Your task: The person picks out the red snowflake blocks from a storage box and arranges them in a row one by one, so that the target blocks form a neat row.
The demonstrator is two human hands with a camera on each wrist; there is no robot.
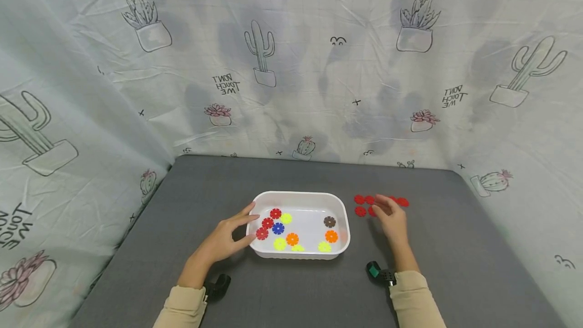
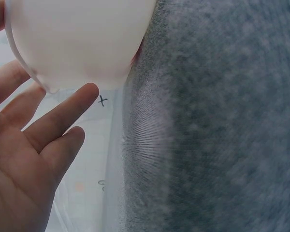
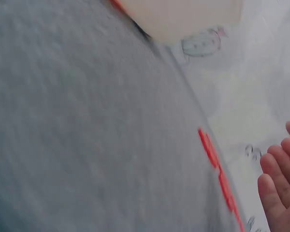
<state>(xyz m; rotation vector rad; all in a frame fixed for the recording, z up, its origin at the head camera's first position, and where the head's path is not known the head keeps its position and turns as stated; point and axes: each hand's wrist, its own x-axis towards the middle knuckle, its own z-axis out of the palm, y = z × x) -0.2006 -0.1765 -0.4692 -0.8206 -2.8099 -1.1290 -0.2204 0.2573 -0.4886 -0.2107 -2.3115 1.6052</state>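
Note:
A white plastic tray (image 1: pixel 300 253) holds several notched plastic discs, among them a blue disc (image 1: pixel 278 228), a brown disc (image 1: pixel 330 221) and a red disc (image 1: pixel 275 213). My left hand (image 1: pixel 223 239) holds the tray's left end, thumb and fingertips at the rim. In the left wrist view, two lower fingers (image 2: pixel 63 113) stretch out beside the tray wall. Right of the tray, red discs (image 1: pixel 360 199) lie in two rows on the table. Over them hovers my right hand (image 1: pixel 392 220), fingers loosely bent; it hides part of the rows. The right wrist view shows its fingers (image 3: pixel 275 179) above the discs.
A grey cloth-covered table (image 1: pixel 291 292) carries everything. Pale curtains (image 1: pixel 309 65) with cactus drawings stand behind it and along the sides. Black wrist devices (image 1: pixel 380 272) sit at both sleeve cuffs.

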